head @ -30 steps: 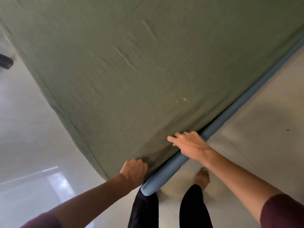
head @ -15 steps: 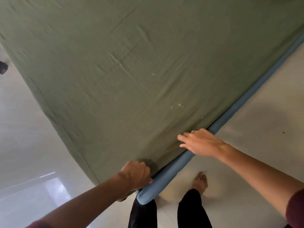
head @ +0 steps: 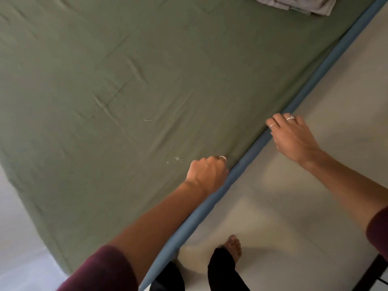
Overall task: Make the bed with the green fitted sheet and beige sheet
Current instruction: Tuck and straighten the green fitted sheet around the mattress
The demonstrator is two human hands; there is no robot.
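Both hands slid along green fitted sheet (head: 126, 91) (creased).

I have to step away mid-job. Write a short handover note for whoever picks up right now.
Left hand: fingers curled, pressing the green fitted sheet at the bed's near edge.
Right hand: farther along that edge, on the blue mattress border, fingers curled over it; whether it holds fabric cannot be told.
Done: green sheet covers the mattress top, a few creases.
Left: finish tucking this side, then spread the folded pale sheet lying at the far end.
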